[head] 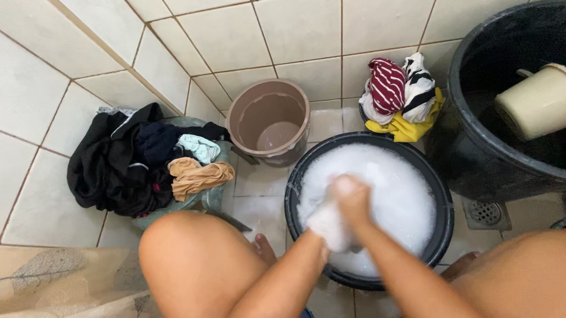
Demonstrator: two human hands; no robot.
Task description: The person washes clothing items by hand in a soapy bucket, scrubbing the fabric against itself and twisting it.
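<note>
Both hands, left hand (326, 225) and right hand (351, 197), clutch one sudsy white cloth (332, 231). The round black basin (437, 195) at frame centre holds thick foam (397, 198).

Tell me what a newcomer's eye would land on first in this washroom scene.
First, the round black plastic basin full of white foam at centre, where the left hand and right hand clutch a sudsy white cloth. Next, the dark heap of clothes piled on the left, and the red-and-white striped bundle behind the basin.
</note>
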